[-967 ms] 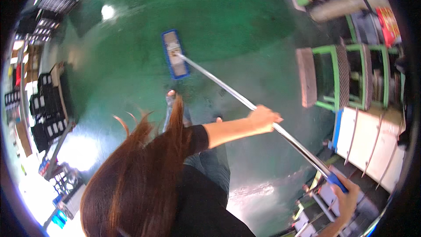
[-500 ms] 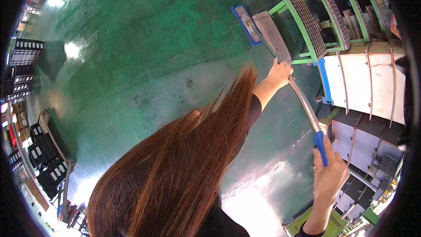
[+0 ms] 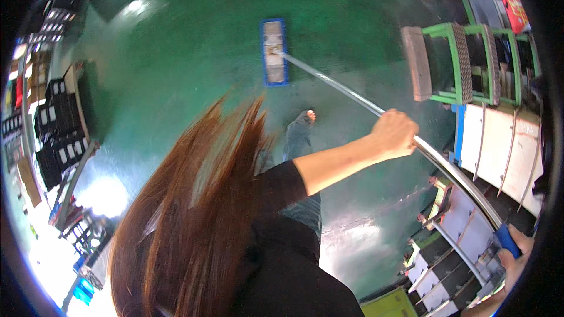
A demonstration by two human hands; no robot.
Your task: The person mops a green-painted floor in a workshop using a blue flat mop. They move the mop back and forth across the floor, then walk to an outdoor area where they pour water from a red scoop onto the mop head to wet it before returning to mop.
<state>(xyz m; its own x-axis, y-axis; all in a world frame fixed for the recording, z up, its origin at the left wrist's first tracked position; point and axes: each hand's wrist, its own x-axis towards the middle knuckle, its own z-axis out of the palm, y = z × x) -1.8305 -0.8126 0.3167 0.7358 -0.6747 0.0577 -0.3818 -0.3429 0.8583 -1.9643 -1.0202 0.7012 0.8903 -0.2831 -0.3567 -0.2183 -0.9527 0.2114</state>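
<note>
A flat mop point(image 3: 274, 71) with a blue-fringed rectangular head lies against the green floor, upper middle of the view. Its silver pole point(image 3: 335, 85) slants from the head down to the right. My left hand point(image 3: 396, 134) is closed round the middle of that pole, arm stretched out across my front. At the right edge, my right hand point(image 3: 516, 258) grips the blue handle end point(image 3: 506, 240); part of this hand fades into the dark rim. Long brown hair point(image 3: 194, 217) hangs over the lower left and covers part of my body.
Green metal steps point(image 3: 458, 64) with a wooden board point(image 3: 416, 64) at their foot stand on the right. Below them are white panels point(image 3: 499, 141) and a shelf. Black crates point(image 3: 59, 123) line the left side. My foot point(image 3: 311, 116) is on the floor below the mop head.
The mop head has swung left, away from the board and steps. Both hands keep their hold; my right hand has moved right toward the rim. The view has turned, and my foot now shows.
</note>
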